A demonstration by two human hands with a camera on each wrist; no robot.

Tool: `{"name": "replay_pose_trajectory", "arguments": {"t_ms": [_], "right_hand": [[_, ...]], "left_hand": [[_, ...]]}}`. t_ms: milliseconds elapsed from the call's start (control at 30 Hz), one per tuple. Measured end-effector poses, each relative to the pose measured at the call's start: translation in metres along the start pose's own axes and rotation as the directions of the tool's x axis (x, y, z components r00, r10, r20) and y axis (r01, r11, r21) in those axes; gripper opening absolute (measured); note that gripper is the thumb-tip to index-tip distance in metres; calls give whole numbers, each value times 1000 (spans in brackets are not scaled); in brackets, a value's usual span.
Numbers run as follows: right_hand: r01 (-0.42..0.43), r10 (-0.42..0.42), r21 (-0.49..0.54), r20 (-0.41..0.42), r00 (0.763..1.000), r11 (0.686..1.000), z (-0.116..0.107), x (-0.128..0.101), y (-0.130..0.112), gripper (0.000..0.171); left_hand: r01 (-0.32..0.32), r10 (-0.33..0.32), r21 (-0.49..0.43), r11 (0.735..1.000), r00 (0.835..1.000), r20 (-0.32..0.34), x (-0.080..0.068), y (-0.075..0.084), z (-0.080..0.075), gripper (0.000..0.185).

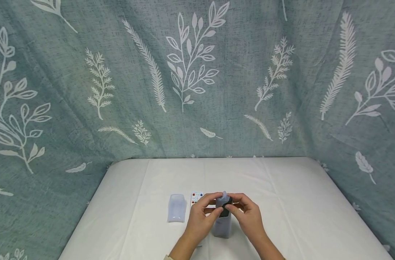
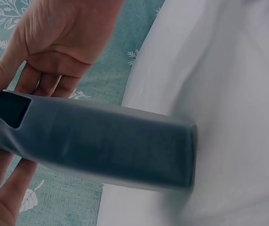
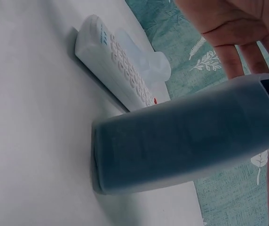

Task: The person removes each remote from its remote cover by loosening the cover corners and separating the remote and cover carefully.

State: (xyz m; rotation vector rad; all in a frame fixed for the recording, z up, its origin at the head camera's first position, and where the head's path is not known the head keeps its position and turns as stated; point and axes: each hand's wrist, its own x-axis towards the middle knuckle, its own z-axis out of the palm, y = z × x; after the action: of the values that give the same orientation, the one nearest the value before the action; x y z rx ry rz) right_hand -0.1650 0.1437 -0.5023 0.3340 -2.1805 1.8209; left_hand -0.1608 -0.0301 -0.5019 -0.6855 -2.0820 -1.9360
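Right hand (image 1: 250,216) pinches sleeved device (image 1: 222,228): long axis steep, cutout end (image 1: 225,213) up.

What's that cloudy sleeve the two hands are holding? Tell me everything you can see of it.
The sleeve looks soft and translucent, perhaps silicone, with a cloudy bluish tint. It wraps a long dark object, bare at an opening near the top, where a small tip of the sleeve pokes up. It stands roughly upright, its squared lower end seemingly resting on the white cloth. The left hand and right hand grip its upper part.
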Motion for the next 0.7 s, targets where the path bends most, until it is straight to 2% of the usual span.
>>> {"name": "replay_pose_trajectory", "arguments": {"t_ms": [167,433,700], "right_hand": [[37,-38,-32,-2,999,999,1,-3,-1,25],[168,-168,-114,7,986,979,5,-5,-3,36],[203,-206,-130,-9,978,970,9,-10,-29,31]], "left_hand": [[-29,29,13,999,999,-27,2,1,1,28],[-57,53,-75,996,997,-58,6,5,-2,23],[-72,70,-79,994,997,-33,9,8,-7,19]]}}
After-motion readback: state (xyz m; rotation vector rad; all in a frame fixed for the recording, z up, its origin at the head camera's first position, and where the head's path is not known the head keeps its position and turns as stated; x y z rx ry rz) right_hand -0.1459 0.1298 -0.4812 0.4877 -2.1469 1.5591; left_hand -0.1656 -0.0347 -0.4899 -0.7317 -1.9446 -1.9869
